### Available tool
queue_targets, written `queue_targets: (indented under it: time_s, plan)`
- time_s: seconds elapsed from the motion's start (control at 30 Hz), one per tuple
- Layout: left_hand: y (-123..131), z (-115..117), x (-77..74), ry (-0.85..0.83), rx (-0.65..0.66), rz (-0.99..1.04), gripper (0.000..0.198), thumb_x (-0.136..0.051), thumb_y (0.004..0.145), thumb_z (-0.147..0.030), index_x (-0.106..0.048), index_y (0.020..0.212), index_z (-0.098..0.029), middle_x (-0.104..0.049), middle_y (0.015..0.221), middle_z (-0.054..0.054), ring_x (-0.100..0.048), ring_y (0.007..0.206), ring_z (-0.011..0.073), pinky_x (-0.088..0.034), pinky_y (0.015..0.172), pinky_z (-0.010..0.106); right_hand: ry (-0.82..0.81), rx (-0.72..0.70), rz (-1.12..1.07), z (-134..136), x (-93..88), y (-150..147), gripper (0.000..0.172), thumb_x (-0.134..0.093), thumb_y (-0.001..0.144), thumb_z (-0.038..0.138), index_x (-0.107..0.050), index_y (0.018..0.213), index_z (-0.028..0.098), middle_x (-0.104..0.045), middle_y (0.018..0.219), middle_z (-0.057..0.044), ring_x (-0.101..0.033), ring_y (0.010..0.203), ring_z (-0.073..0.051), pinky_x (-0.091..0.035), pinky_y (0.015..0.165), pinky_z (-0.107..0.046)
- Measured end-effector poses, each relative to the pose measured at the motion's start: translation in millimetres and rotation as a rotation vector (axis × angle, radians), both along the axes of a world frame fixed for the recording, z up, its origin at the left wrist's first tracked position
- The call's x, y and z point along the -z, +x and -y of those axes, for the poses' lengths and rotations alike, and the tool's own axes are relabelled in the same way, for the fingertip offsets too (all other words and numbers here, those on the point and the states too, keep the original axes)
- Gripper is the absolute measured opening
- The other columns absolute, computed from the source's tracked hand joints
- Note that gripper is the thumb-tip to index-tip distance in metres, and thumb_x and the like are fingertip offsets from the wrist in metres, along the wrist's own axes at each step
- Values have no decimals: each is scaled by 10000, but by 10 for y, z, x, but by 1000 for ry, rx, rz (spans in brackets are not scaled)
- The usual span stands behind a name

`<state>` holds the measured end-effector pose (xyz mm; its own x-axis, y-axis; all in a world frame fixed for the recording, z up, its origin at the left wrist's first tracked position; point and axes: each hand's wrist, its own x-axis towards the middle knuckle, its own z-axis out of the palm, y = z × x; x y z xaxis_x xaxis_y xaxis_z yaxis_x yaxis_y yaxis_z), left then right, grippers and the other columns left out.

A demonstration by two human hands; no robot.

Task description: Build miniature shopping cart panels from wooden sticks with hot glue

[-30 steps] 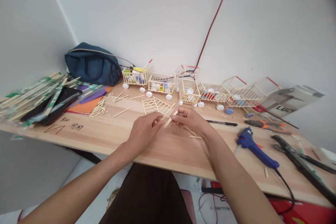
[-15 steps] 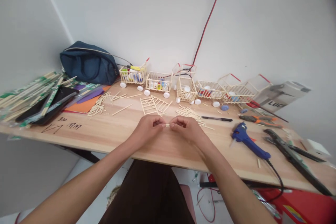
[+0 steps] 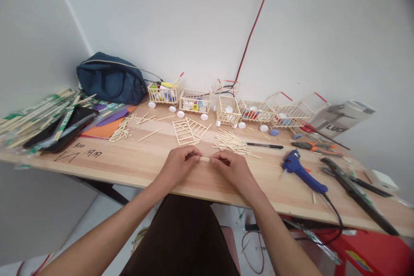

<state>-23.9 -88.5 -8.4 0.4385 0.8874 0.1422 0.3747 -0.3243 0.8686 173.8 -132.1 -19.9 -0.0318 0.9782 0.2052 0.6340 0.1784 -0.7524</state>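
Note:
Between my two hands, short pale wooden sticks (image 3: 205, 159) lie level just above or on the tabletop; their exact number is hard to make out. My left hand (image 3: 181, 163) pinches their left end between thumb and fingers. At the other end, my right hand (image 3: 233, 167) has its thumb and fingers closed on them. Beyond the hands rest ladder-like stick frames (image 3: 186, 133), partly overlapping. A loose pile of cut sticks (image 3: 228, 140) lies just past my right hand, with a black pen (image 3: 264, 145) beside it.
Several small stick-built carts (image 3: 194, 102) stand along the wall. On the right are a blue glue gun (image 3: 302, 171), orange-handled pliers (image 3: 318, 147) and a long black cutter-like tool (image 3: 359, 196). To the left are a blue bag (image 3: 111, 78), bundled sticks (image 3: 39, 114) and orange sheets (image 3: 105, 128).
My hands have moved slightly apart and a little nearer to me, showing more of the sticks between them. The view has shifted slightly.

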Motion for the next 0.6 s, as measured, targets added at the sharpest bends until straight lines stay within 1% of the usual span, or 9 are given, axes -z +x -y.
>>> queue_targets:
  time_s: [0.1, 0.17, 0.23, 0.3, 0.37, 0.4, 0.47, 0.53, 0.6]
  plan:
    - [11, 31, -7, 10, -36, 14, 141, -552, 781, -210, -686, 795, -168, -699, 751, 2, -615, 727, 152, -419, 695, 242, 12, -9, -1, 8, 6, -14, 156, -587, 856, 292, -721, 804, 231, -706, 802, 0, -589, 740, -159, -409, 688, -282]
    - [12, 52, -13, 7, -59, 30, 134, -556, 776, -208, -684, 781, -170, -701, 745, -1, -618, 727, 150, -421, 698, 240, 32, 12, -45, 21, -20, -17, 160, -590, 854, 310, -727, 832, 231, -720, 868, -18, -608, 799, -176, -426, 724, -292]
    - [4, 63, -14, -15, -78, 63, 130, -563, 771, -218, -684, 782, -171, -703, 740, -1, -623, 726, 151, -427, 700, 241, 61, 97, -174, 37, -69, 4, 183, -588, 859, 343, -723, 842, 220, -718, 922, -39, -618, 860, -188, -440, 770, -302]
    - [-10, 63, -11, -56, -102, 110, 135, -569, 767, -234, -682, 800, -167, -702, 734, 2, -624, 722, 152, -434, 700, 244, 102, 211, -420, 48, -132, 58, 221, -588, 867, 391, -703, 817, 209, -676, 788, -27, -601, 768, -156, -451, 737, -283]
    - [-25, 57, -8, -100, -122, 155, 146, -575, 762, -251, -678, 811, -160, -698, 727, 8, -618, 707, 151, -440, 691, 245, 135, 258, -754, 46, -198, 140, 242, -621, 850, 432, -661, 778, 204, -490, 553, 40, -479, 550, -97, -425, 594, -230]
    - [-30, 53, -6, -116, -128, 172, 154, -578, 760, -258, -677, 817, -156, -696, 726, 11, -614, 699, 150, -442, 686, 245, 146, 246, -924, 41, -228, 184, 243, -655, 826, 435, -633, 760, 203, -370, 494, 73, -384, 471, -77, -382, 513, -205]
    - [-37, 49, -3, -133, -133, 192, 166, -581, 757, -267, -676, 826, -149, -693, 723, 14, -609, 689, 146, -443, 678, 243, 145, 194, -1192, 25, -273, 260, 251, -714, 778, 405, -580, 725, 200, -226, 472, 105, -233, 407, -58, -280, 402, -174]
    - [-37, 49, 1, -127, -136, 195, 172, -581, 758, -269, -678, 830, -148, -691, 721, 15, -608, 691, 145, -441, 681, 242, 127, 156, -1332, 10, -291, 300, 254, -725, 767, 367, -544, 700, 201, -183, 470, 112, -159, 392, -55, -214, 353, -163]
    - [-34, 51, 7, -107, -140, 189, 169, -580, 760, -268, -681, 826, -150, -692, 724, 15, -611, 702, 146, -441, 692, 243, 105, 151, -1357, 3, -285, 298, 252, -712, 772, 361, -531, 691, 207, -164, 467, 114, -127, 387, -58, -186, 334, -164]
